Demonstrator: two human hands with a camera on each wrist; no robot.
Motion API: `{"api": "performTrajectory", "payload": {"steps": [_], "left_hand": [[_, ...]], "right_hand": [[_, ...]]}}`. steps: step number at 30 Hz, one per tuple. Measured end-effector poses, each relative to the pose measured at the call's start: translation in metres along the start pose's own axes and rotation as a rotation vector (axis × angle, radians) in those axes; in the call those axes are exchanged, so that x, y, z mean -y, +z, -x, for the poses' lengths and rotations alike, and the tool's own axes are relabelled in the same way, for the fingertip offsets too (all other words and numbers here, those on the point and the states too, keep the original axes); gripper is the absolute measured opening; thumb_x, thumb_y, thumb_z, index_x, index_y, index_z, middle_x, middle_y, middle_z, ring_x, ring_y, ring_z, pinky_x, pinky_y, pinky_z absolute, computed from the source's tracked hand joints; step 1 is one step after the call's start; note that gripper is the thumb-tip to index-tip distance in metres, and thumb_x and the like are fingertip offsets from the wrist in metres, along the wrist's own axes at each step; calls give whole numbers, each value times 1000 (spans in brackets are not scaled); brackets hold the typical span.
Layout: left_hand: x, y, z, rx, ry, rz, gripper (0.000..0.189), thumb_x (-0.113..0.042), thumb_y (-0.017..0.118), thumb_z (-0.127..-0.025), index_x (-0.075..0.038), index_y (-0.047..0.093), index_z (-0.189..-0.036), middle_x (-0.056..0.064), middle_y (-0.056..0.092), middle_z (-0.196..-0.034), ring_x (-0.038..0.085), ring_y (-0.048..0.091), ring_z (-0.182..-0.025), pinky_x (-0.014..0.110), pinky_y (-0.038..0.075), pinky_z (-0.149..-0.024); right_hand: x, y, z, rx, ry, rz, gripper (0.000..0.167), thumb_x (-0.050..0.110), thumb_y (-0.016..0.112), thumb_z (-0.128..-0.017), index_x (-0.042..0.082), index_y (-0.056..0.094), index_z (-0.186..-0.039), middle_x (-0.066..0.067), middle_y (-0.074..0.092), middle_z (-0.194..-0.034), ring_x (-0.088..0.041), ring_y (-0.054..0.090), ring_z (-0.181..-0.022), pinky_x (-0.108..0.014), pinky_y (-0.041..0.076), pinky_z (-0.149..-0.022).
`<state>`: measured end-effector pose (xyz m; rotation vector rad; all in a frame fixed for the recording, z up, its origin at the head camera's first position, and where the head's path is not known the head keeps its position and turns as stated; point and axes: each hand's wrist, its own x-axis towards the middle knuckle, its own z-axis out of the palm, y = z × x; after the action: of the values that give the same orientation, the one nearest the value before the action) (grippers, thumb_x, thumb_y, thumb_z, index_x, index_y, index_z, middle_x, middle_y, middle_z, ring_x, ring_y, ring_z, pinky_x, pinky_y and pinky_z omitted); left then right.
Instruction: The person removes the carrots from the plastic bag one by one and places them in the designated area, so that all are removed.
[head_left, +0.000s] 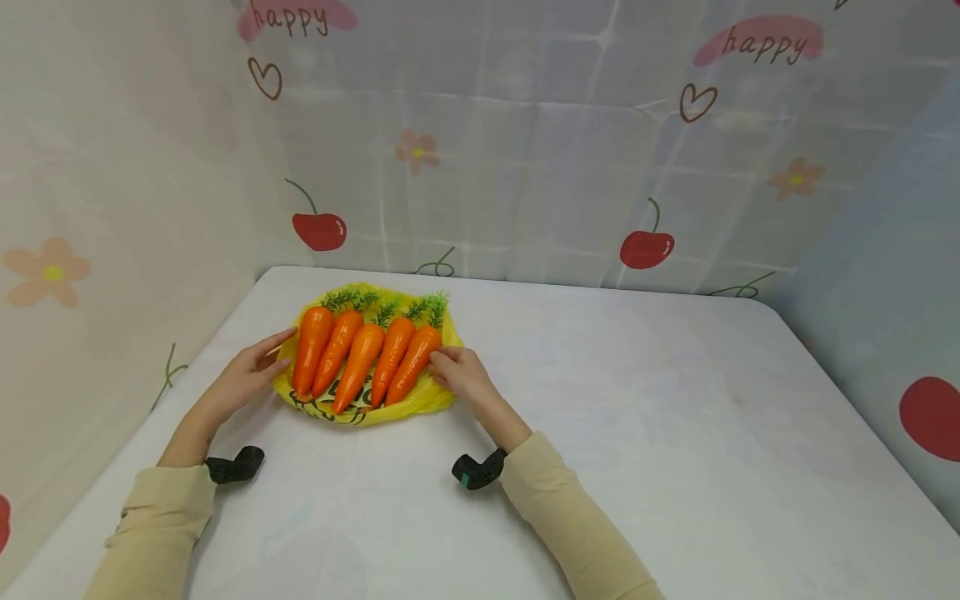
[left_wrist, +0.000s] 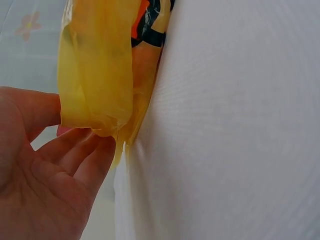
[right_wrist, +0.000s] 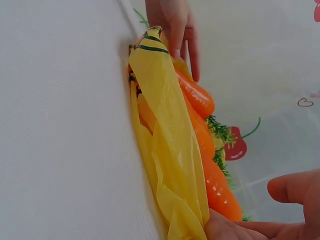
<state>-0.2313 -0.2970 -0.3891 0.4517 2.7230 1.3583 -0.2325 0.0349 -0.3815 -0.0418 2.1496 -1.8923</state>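
Several orange carrots [head_left: 362, 358] with green feathery tops lie side by side on a yellow plastic bag [head_left: 431, 398] with dark printing. At the bag's left edge is my left hand [head_left: 251, 375], its fingers extended and spread from the thumb. In the left wrist view, that hand's fingertips [left_wrist: 107, 142] touch the bag's edge, and the thumb tip is hidden behind the plastic. My right hand [head_left: 463, 373] touches the right side, next to the outermost carrot. The right wrist view shows its thumb [right_wrist: 287, 187] straight and apart from the bag; its other fingertips are partly hidden.
A white-covered table [head_left: 637, 433] extends to the right and toward the front. Behind it hangs a pale curtain [head_left: 525, 167] printed with cherries, flowers and hearts. Black devices sit at the left wrist [head_left: 236, 465] and right wrist [head_left: 480, 471].
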Motion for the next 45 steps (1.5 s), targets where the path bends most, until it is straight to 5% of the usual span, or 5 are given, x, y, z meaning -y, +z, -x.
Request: {"api": "performTrajectory", "payload": {"steps": [6, 17, 27, 34, 45], "left_hand": [[4, -1, -1, -11, 2, 15, 49, -4, 47, -97, 7, 31, -142, 31, 27, -144, 47, 21, -131, 60, 25, -100], [4, -2, -1, -21, -11, 2, 49, -4, 47, -97, 6, 31, -142, 31, 28, -143, 48, 25, -130, 58, 28, -99], [-1, 2, 2, -10, -28, 28, 50, -4, 47, -97, 7, 30, -142, 32, 26, -143, 47, 26, -129, 56, 29, -100], [0, 2, -1, -16, -12, 16, 49, -4, 47, -97, 7, 31, -141, 33, 28, -142, 48, 26, -129, 58, 28, -100], [1, 2, 0, -2, -36, 21, 49, -6, 47, -97, 5, 30, -143, 31, 27, -143, 47, 27, -129, 54, 31, -99]], "right_hand": [[0, 1, -1, 83, 105, -293, 51, 15, 43, -100, -12, 27, -140, -23, 40, -138, -30, 46, -122, -33, 41, -97], [-6, 13, -8, 107, 122, -461, 60, 10, 47, -98, -10, 14, -144, -26, 35, -139, -33, 41, -124, -35, 39, -100], [-13, 26, -18, 45, 109, -461, 59, 12, 57, -94, -7, 27, -141, -18, 48, -125, -27, 52, -109, -34, 45, -94], [-9, 31, -20, -48, 169, -428, 70, 16, 61, -92, -5, 20, -145, -17, 46, -128, -27, 53, -107, -33, 48, -89], [-9, 32, -21, -59, 174, -442, 70, 16, 62, -91, -3, 22, -145, -16, 51, -122, -26, 56, -101, -32, 50, -85]]}}
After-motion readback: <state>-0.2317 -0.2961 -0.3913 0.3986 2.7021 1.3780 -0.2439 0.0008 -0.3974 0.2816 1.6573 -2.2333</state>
